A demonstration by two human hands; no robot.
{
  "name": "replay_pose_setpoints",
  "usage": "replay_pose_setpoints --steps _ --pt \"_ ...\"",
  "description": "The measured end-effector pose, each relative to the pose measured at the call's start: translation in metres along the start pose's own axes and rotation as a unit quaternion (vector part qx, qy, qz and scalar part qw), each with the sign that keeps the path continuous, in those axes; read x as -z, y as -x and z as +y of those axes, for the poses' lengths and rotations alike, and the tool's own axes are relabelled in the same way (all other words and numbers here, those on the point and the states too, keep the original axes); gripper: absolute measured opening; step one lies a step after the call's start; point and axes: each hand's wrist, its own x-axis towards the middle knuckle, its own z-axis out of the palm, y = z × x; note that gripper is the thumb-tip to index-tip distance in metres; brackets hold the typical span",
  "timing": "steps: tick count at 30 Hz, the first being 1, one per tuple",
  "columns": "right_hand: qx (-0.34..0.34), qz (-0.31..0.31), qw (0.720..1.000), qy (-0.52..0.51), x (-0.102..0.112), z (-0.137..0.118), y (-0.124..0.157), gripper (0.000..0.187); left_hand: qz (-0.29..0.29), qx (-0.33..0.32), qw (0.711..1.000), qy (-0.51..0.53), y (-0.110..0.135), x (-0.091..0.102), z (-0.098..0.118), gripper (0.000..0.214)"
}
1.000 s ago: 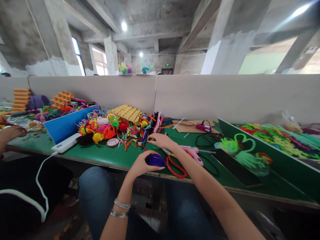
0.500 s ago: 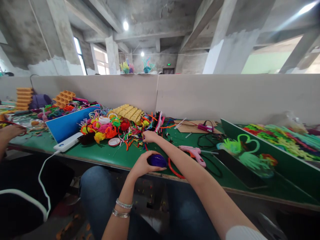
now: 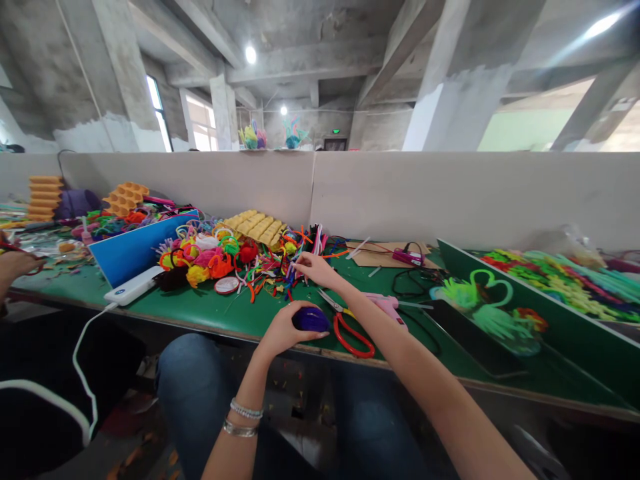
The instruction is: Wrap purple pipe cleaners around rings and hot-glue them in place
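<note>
My left hand [image 3: 287, 328] is wrapped round a glossy dark-purple rounded piece [image 3: 313, 319] at the table's front edge; what kind of thing it is I cannot tell. Beyond it, my right hand [image 3: 315, 268] is at the right side of a heap of coloured pipe cleaners [image 3: 263, 270]. Its thumb and fingers are pinched together, and what they hold is too small to make out. Scissors with red handles [image 3: 354, 337] lie partly open under my right forearm. A pink glue gun [image 3: 387, 307] rests behind that forearm, partly hidden by it.
A blue board [image 3: 143, 250] and a white power strip [image 3: 133, 285] stand to the left. On the right lie a dark phone-like slab [image 3: 473, 337], green pipe-cleaner swans [image 3: 500, 310] and a dark green board [image 3: 540, 320]. Another person's hand [image 3: 17, 267] shows at far left.
My right hand has lifted slightly and moved a little right from the heap. More of the scissors now shows. My left hand keeps its hold on the purple piece.
</note>
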Motion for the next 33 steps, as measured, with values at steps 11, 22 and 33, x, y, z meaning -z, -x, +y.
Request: replay_pose_setpoints --steps 11,22,33 --pt "-0.082 0.069 0.952 -0.288 0.012 0.006 0.096 0.036 0.044 0.033 0.998 -0.006 -0.001 -0.003 -0.008 0.062" --pt "-0.098 0.126 0.932 -0.326 -0.002 0.006 0.102 0.033 0.018 0.052 0.998 0.003 -0.002 -0.002 -0.006 0.064" --pt "-0.01 0.202 0.95 -0.238 -0.025 0.011 0.12 0.026 0.056 -0.034 0.989 -0.136 0.0 -0.004 -0.011 0.061"
